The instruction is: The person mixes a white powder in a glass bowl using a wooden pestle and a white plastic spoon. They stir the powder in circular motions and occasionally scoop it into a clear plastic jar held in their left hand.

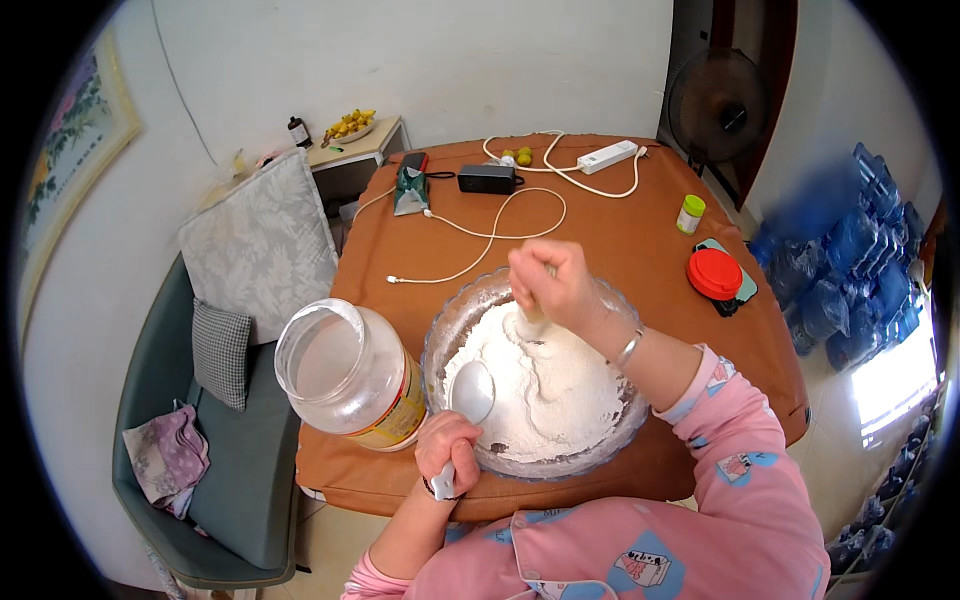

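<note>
A large clear bowl [437,372] with a scalloped rim holds a mound of white flour-like powder [540,400]. My left hand [447,447] is closed round the handle of a metal spoon [472,391]; the spoon's round head lies over the powder at the bowl's left side. Above the far part of the bowl, my right hand [556,287] is curled into a fist. Something pale shows below that fist, against the powder; whether it is a held thing or falling powder I cannot make out. Left of the bowl stands a big wide-mouthed plastic jar [385,350], lidless, with a yellow and red label.
Farther back on the brown-covered table [600,235] are a black box-shaped device [487,179], a green packet [410,190], white cables and a power strip [607,157]. At right lie a red lid [714,274] and a small green-capped jar [690,214]. A green sofa [245,460] stands left.
</note>
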A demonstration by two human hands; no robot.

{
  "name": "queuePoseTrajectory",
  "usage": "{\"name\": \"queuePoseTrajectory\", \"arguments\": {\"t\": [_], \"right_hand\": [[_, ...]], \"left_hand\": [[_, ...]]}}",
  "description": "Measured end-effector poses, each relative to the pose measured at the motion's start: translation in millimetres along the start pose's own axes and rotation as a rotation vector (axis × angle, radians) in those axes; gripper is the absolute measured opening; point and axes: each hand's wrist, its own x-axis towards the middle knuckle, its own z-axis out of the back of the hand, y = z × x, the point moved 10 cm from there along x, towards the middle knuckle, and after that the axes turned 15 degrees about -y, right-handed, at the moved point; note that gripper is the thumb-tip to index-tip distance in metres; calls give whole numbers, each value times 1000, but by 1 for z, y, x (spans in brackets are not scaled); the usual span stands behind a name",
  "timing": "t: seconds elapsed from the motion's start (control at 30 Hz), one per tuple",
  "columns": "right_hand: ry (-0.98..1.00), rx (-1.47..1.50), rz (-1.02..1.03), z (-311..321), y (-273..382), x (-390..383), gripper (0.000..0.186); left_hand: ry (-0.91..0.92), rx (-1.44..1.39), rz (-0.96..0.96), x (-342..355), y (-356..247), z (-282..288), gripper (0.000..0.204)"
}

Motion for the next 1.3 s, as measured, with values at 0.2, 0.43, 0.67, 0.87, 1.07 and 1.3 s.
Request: {"name": "queuePoseTrajectory", "arguments": {"t": [0.2,0.43,0.67,0.87,1.07,1.3], "right_hand": [[-7,62,98,-12,-15,4,29],[90,-57,16,-13,-17,-13,32],[119,-115,-244,-5,-39,-14,32],[-105,62,52,16,-12,12,32],[49,-107,96,3,-7,-1,28],[98,-230,-19,-2,-16,-13,30]], "left_hand": [[29,-1,-25,0,-4,-4,24],[46,10,-19,0,-3,-4,23],[51,19,-10,-1,-1,-3,22],[34,5,-14,3,-3,-6,22],[37,-17,-39,1,-3,-4,22],[30,-20,-42,1,-4,-3,22]]}}
